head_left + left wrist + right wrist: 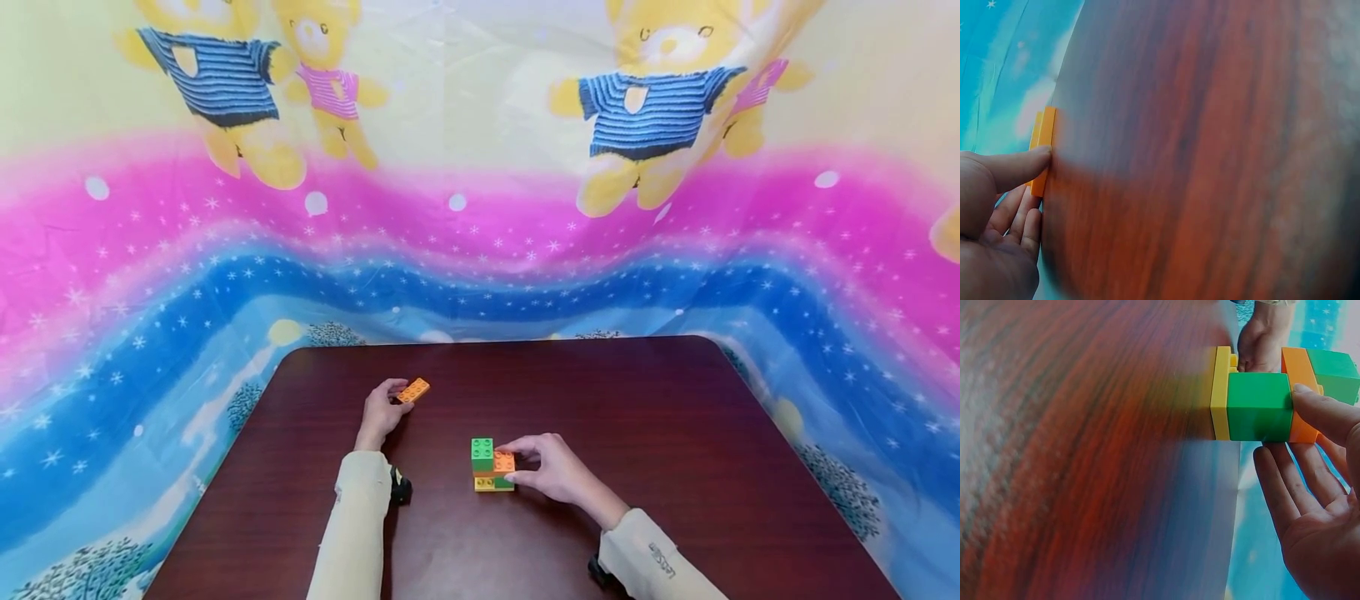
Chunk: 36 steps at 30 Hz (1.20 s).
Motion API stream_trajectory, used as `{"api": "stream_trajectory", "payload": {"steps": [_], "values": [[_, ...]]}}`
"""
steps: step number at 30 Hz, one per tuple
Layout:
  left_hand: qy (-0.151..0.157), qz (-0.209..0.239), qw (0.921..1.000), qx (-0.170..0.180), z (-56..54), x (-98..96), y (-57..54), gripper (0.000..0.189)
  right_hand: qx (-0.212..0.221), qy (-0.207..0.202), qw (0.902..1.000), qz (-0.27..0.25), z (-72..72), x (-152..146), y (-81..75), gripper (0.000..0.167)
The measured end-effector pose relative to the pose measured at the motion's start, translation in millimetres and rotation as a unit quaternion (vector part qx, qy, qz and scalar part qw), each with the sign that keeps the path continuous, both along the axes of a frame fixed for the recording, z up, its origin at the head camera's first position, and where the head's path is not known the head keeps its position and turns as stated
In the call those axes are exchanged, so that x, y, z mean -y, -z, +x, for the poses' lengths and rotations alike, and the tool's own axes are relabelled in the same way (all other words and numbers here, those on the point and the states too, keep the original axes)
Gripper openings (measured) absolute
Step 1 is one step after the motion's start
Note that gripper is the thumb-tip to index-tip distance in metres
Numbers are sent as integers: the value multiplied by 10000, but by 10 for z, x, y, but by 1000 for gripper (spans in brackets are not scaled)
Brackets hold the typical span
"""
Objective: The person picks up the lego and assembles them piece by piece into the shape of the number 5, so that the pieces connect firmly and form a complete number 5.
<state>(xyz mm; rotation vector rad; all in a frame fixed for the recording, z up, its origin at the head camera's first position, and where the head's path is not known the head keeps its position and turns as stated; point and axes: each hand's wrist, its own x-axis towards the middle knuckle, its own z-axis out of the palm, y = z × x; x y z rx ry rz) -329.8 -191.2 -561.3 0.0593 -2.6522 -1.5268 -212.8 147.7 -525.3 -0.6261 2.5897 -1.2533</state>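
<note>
My left hand point(381, 410) pinches a flat orange toy brick point(415, 390) with studs by one end, at the far left of the table. In the left wrist view the thumb lies across the edge of that orange brick point(1047, 134). Nearer the middle stands a small stack: a thin yellow brick point(1220, 394) at the bottom, a green brick point(1259, 406) over one side of it, a flat orange brick point(1299, 369) across, and another green brick point(482, 454) on top at the left. My right hand point(558, 469) grips the stack's right side, its thumb at the flat orange layer.
The dark red-brown table point(675, 433) has rounded far corners. Behind and around it hangs a cloth point(480, 200) printed with bears, stars and trees. A black strap point(401, 486) sits at the left wrist, below the sleeve cuff.
</note>
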Motion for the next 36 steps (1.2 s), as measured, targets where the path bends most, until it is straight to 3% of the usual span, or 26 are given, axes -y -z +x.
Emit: {"api": "stream_trajectory", "payload": {"steps": [17, 36], "values": [[112, -14, 9999, 65, 23, 57, -30, 46, -50, -9, 10000, -15, 7, 3, 19, 45], [529, -8, 9984, -207, 135, -56, -289, 47, -34, 14, 10000, -62, -6, -3, 24, 44]]}}
